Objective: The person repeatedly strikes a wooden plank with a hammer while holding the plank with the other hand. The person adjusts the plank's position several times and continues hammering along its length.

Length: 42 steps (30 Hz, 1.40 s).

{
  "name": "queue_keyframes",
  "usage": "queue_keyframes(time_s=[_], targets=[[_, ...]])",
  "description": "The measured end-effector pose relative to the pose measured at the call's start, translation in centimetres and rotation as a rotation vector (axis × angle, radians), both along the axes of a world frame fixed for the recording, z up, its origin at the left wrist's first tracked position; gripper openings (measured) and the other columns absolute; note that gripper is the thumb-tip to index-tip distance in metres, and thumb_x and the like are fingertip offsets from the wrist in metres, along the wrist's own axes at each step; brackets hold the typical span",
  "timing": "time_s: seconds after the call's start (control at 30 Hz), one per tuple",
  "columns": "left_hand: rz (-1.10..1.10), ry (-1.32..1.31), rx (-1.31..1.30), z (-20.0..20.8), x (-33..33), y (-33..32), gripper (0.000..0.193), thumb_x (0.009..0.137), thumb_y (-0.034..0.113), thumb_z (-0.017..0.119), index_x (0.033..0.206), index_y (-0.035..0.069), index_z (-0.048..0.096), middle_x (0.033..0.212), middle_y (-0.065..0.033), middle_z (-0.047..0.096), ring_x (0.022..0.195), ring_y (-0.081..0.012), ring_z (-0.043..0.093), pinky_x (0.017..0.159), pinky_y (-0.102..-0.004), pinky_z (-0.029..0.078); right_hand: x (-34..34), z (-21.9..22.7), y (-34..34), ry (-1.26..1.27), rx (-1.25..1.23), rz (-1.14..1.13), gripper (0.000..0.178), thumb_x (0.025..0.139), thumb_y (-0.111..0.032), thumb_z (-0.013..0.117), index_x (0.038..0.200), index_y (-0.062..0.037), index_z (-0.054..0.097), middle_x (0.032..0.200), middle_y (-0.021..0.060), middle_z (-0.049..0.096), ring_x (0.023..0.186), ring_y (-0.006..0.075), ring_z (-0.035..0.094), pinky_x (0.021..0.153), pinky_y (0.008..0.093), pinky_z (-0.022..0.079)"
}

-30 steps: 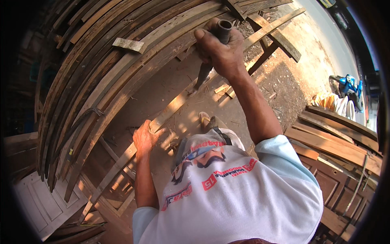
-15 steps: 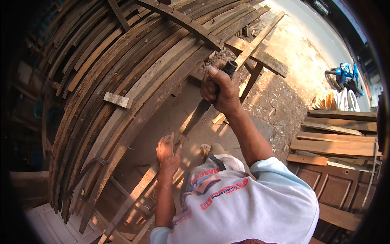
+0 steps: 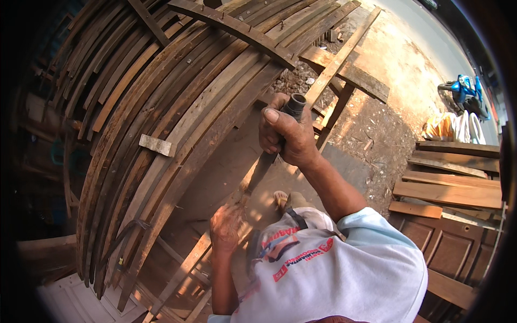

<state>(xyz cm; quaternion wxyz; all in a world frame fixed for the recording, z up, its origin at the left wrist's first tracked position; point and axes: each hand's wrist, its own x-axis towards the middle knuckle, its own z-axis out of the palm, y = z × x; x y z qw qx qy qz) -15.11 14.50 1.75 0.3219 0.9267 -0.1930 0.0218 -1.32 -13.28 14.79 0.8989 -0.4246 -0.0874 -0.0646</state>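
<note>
My right hand [image 3: 293,133] is wrapped round the hollow, tubular dark handle of a long chisel-like tool [image 3: 260,172]. The handle's open ring end sticks up above my thumb, and the shaft slants down to the left. Its lower end meets a long narrow wooden plank [image 3: 339,58] running diagonally under my hands. Beside that end, my left hand [image 3: 226,227] grips the plank, with its fingers bent over it and partly hidden. The tool's very tip is hard to make out there.
Long wooden boards [image 3: 186,110] lie stacked on the left, with a short wood block [image 3: 157,145] on them. A trestle [image 3: 366,82] supports the plank's far end. At right are stacked planks [image 3: 452,194], a panelled door [image 3: 449,250] and a blue motorbike [image 3: 466,91].
My left hand's fingers have closed in from a more spread pose beside the tool's lower end. The right hand and tool have moved slightly down and left. The whole view has shifted a little.
</note>
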Motion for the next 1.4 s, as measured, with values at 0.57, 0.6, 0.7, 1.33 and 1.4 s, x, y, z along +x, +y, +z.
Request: queue_keyframes(time_s=[0.57, 0.6, 0.7, 1.33, 1.4], targets=[[0.112, -0.048, -0.058, -3.0, 1.1, -2.7, 0.027, 0.080, 0.001, 0.077, 0.105, 0.005, 0.069, 0.118, -0.0125, 0.069, 0.122, -0.0379, 0.061, 0.106, -0.0512, 0.044, -5.2, -1.6, -0.5, -0.078, 0.034, 0.005, 0.025, 0.096, -0.018, 0.073, 0.092, -0.0018, 0.054, 0.070, 0.0048, 0.056, 0.056, 0.0111, 0.051, 0.048, 0.0280, 0.041], [0.097, -0.049, -0.073, -2.7, 0.9, -2.7, 0.025, 0.080, 0.000, 0.076, 0.102, 0.005, 0.068, 0.117, -0.0115, 0.070, 0.122, -0.0375, 0.062, 0.106, -0.0510, 0.045, -5.5, -1.7, -0.5, -0.070, 0.027, 0.011, 0.025, 0.097, -0.019, 0.072, 0.091, -0.0018, 0.054, 0.071, 0.0053, 0.056, 0.055, 0.0110, 0.051, 0.048, 0.0274, 0.040], [0.007, -0.029, -0.126, -1.9, 0.3, -2.8, 0.027, 0.079, 0.001, 0.078, 0.103, 0.006, 0.068, 0.117, -0.0109, 0.070, 0.122, -0.0371, 0.062, 0.106, -0.0508, 0.045, -5.9, -1.9, -0.5, -0.079, 0.030, 0.031, 0.025, 0.097, -0.019, 0.072, 0.091, -0.0017, 0.054, 0.070, 0.0056, 0.056, 0.055, 0.0105, 0.050, 0.049, 0.0272, 0.041], [0.834, 0.167, 0.262, 1.8, -13.3, 18.2, 0.108, 0.059, 0.046, 0.098, 0.149, 0.010, 0.050, 0.150, -0.0126, 0.050, 0.149, -0.0356, 0.035, 0.122, -0.0513, 0.031, -5.0, -2.3, 1.3, -0.191, -0.003, -0.053, 0.033, 0.102, -0.031, 0.065, 0.097, -0.0051, 0.046, 0.065, 0.0030, 0.043, 0.045, 0.0103, 0.042, 0.038, 0.0242, 0.039], [0.879, 0.346, 0.307, 2.6, -15.3, 21.4, 0.120, 0.055, 0.049, 0.099, 0.154, 0.011, 0.044, 0.157, -0.0143, 0.042, 0.153, -0.0361, 0.027, 0.125, -0.0528, 0.026, -5.3, -2.3, 2.4, -0.205, -0.043, -0.083, 0.034, 0.102, -0.032, 0.067, 0.097, -0.0054, 0.047, 0.065, 0.0026, 0.043, 0.046, 0.0100, 0.042, 0.038, 0.0236, 0.039]])
